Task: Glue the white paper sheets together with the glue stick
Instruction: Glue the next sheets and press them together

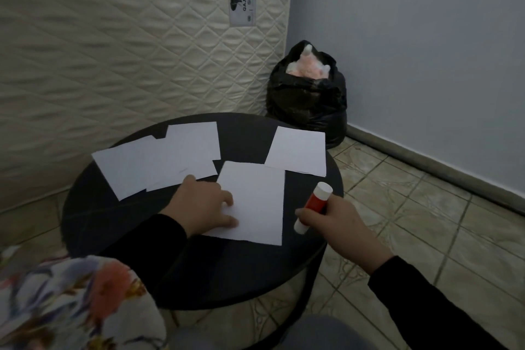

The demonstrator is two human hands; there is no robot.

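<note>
R hand [339,224] fingers grip glue stick [312,206].

A round black table [119,224] holds 5 white paper sheets: 3 overlapping sheets [159,162] at the table's far left, 1 sheet [297,150] at its far right, and 1 near sheet [255,204] at its centre. There is 1 glue stick [314,205], red with a white cap, above the table's right edge. 2 hands are visible: 1 left hand [203,206] and 1 right hand [338,229]. Beyond the table stand 1 black bag [308,99] and 1 mattress [113,51].
</note>
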